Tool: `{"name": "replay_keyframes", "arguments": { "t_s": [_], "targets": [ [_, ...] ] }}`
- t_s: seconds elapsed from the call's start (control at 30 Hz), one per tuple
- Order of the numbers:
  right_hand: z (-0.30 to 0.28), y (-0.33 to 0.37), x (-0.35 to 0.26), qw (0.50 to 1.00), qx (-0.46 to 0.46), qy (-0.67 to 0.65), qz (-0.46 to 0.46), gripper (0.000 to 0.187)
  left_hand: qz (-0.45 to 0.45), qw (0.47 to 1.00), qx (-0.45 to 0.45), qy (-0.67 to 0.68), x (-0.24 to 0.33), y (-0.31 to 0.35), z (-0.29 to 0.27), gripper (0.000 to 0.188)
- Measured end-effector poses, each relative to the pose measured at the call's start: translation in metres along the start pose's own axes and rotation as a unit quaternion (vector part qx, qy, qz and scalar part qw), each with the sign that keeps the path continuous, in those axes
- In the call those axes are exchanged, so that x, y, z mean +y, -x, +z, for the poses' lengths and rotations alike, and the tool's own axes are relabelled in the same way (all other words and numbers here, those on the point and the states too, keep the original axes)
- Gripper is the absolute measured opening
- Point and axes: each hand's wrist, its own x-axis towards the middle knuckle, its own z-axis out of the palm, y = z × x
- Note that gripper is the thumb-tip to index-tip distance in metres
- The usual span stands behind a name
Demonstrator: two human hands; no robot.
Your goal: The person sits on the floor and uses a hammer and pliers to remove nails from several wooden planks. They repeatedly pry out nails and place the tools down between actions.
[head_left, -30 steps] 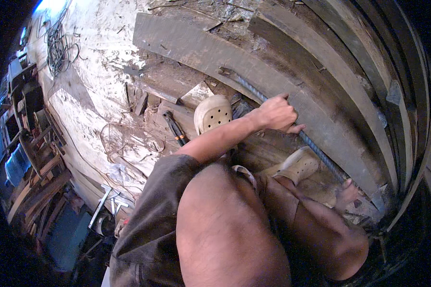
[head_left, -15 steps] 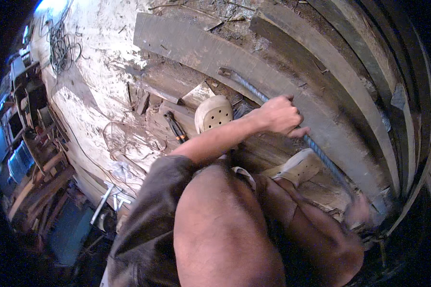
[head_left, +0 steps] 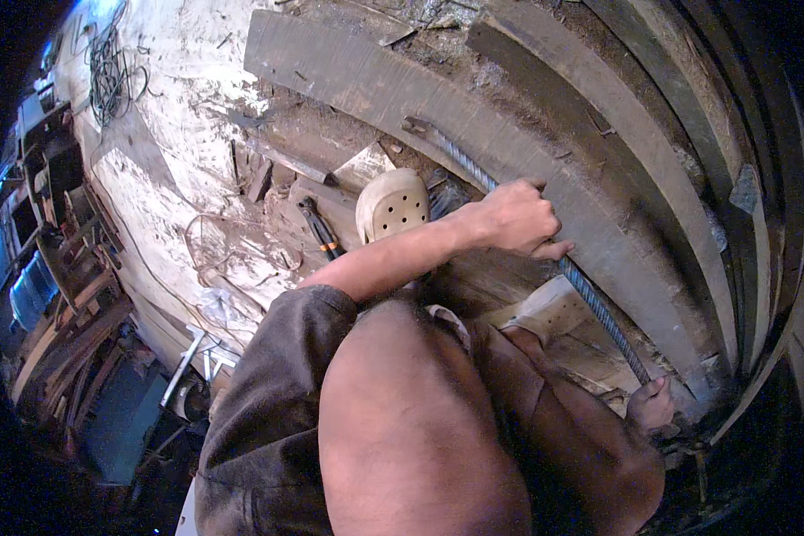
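Observation:
A blue-grey pry bar (head_left: 603, 313) with spiral ribbing runs slantwise from the upper middle to the lower right. Its flattened, dark far end rests against or just over a long grey plank (head_left: 348, 85); whether it touches, I cannot tell. My left hand (head_left: 520, 217) is closed around the bar's upper middle, back of the hand upward. At the near end, my right hand (head_left: 649, 406) grips it beside my right knee. Between my arm and the planks show my two beige clogs (head_left: 393, 205). Pincers (head_left: 317, 228) with black and orange handles lie left of the left clog.
Several long boards (head_left: 607, 107) lie side by side across the right. Scrap wood (head_left: 290, 161) and dirt cover the ground ahead. A tangled dark cable (head_left: 107, 85) lies on the pale floor at far left, above stacked timber (head_left: 80, 313) and a metal frame (head_left: 188, 366).
The bar's far end has shifted slightly up and left. My right hand, blurred before, now shows sharply, a little further left on the bar's near end.

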Motion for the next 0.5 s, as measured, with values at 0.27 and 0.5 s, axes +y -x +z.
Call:
{"name": "replay_keyframes", "arguments": {
  "t_s": [0.27, 0.5],
  "targets": [
    [0.161, -0.085, 0.017, 0.976, 0.070, -0.167, -0.117, 0.046, -0.057, 0.995, -0.077, -0.006, -0.028, -0.017, 0.028, 0.055],
    [0.153, -0.091, -0.001, 0.947, 0.176, -0.215, -0.162, 0.059, -0.009, 1.000, 0.015, 0.005, -0.016, -0.005, 0.027, 0.053]
  ]
}}
